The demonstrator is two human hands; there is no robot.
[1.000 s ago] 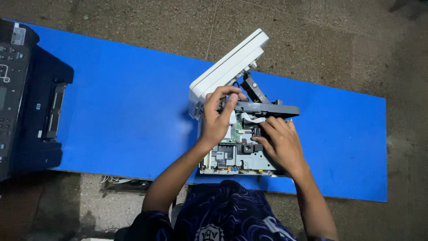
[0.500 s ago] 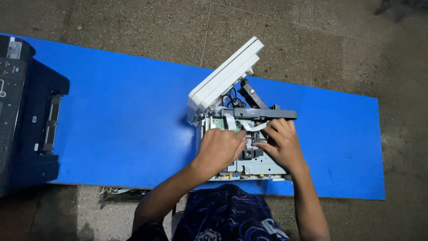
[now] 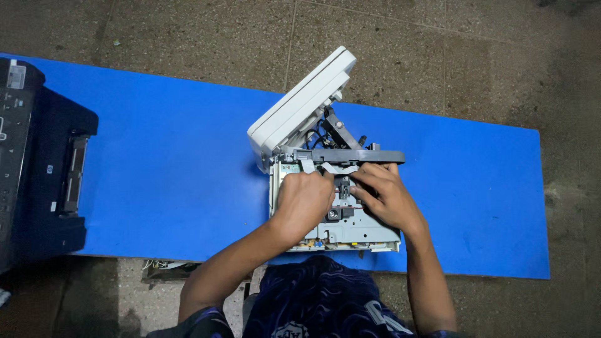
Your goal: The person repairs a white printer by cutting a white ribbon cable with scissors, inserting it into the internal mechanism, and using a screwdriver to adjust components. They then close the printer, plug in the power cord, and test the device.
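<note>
Printer chassis (image 3: 350, 228), stripped of its outer shell, lying on a blue mat (image 3: 169, 156) spread over a stone floor (image 3: 438, 56), directly in front of the seated person. Its white scanner lid (image 3: 300, 109) stands tilted open at the far left corner, above a grey crossbar (image 3: 350, 155). Left hand (image 3: 305, 200) rests on the mechanism, fingers curled narrow around a small inner part. Right hand (image 3: 385, 197) lies just beside it, fingers pinched on a black component. Second, black printer (image 3: 34, 163) sits at the mat's left end.
</note>
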